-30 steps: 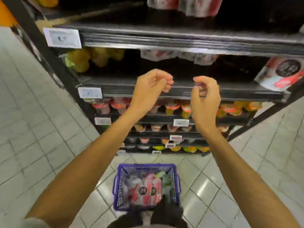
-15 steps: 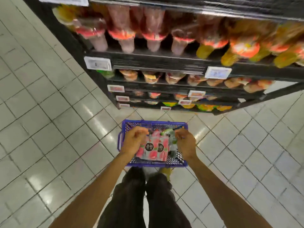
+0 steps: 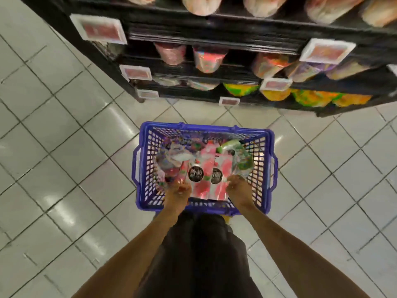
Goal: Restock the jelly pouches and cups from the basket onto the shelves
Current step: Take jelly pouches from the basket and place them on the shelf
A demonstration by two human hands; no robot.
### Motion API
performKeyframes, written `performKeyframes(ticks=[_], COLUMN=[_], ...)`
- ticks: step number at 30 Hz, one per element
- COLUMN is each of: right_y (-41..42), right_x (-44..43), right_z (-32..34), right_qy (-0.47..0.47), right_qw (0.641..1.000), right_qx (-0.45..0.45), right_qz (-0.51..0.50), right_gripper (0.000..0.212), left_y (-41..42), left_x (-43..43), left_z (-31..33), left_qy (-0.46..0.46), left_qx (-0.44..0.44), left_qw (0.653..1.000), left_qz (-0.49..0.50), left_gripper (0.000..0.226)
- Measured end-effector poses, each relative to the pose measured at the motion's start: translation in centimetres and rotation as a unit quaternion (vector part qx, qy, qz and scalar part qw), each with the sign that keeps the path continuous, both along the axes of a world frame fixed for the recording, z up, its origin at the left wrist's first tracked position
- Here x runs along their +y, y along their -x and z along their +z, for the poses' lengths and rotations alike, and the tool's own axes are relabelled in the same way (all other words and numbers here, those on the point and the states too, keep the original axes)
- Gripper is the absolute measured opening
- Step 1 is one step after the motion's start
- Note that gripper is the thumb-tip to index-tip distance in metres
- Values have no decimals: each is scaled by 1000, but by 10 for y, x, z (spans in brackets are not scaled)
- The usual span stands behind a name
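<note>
- Head view: blue basket [image 3: 271,168] sits on the tiled floor [image 3: 64,147], just in front of the black shelves [image 3: 214,41].
- Pink pouches [image 3: 209,179] with round dark labels lie on top of the basket's load; a green pouch [image 3: 238,155] leans at the far right corner.
- Left hand [image 3: 177,190] curls at the pouches' left edge, right hand [image 3: 238,188] at their right edge. Fingers touch the packs; whether the grip is closed, cannot tell through the blur.
- Judgement: step in hand is lifting the pink packs out. Best to pinch both edges evenly and raise them flat, so loose pouches underneath don't drag up.
- Lower shelves already hold rows of cups [image 3: 206,59]; match flavour to the price tag [image 3: 326,50] before placing.
</note>
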State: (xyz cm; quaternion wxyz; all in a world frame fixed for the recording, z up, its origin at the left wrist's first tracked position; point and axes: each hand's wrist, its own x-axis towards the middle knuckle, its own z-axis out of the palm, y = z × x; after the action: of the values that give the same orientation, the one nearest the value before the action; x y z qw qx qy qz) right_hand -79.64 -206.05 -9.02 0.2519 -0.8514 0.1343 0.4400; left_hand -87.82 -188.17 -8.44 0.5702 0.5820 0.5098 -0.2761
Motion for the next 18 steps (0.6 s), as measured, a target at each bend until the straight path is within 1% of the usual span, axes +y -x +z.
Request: performKeyframes(ticks=[2,3,5,7,9,10,11,12,13,15,17,18], right_y=[-3,-4,-3,-2,3,6,8,9,12,15,20,22], right_x=[-2,-2,-1,0,-1,-1,-3,-4,-4,-4,-2,-1], right_z=[-42,-58,-93,-121,-143,-148,-153,-156,-158,-156,-150,-147], right_qy=[27,34,46,54,59,61,62,59,52,45,17,-21], right_qw=[999,998,995,992,992,992,993,992,993,992,991,987], right_qx=[30,51,85,109,107,104,93,89,89,109,115,117], right_qz=[17,6,-28,-29,-23,-34,-49,-61,-63,-40,-64,-107], right_gripper=[48,59,73,83,88,93,97,98,89,46,35,28], left_y=[-1,-3,-9,-16,-19,-19,-19,-19,-19,-21,-23,-24], left_x=[-4,-5,-8,-10,-14,-16,-18,-19,-19,-21,-26,-28], left_z=[-42,-59,-97,-128,-151,-159,-165,-170,-174,-177,-169,-164], left_qy=[-35,-46,-56,-78,-114,-131,-150,-161,-162,-130,-84,-66], left_qx=[31,35,25,33,49,62,75,86,93,96,79,71], left_qw=[998,997,993,988,980,971,958,949,948,963,973,978], left_qz=[-45,-59,-96,-130,-158,-192,-232,-256,-256,-216,-199,-188], left_gripper=[7,9,37,61,86,99,109,114,116,110,95,88])
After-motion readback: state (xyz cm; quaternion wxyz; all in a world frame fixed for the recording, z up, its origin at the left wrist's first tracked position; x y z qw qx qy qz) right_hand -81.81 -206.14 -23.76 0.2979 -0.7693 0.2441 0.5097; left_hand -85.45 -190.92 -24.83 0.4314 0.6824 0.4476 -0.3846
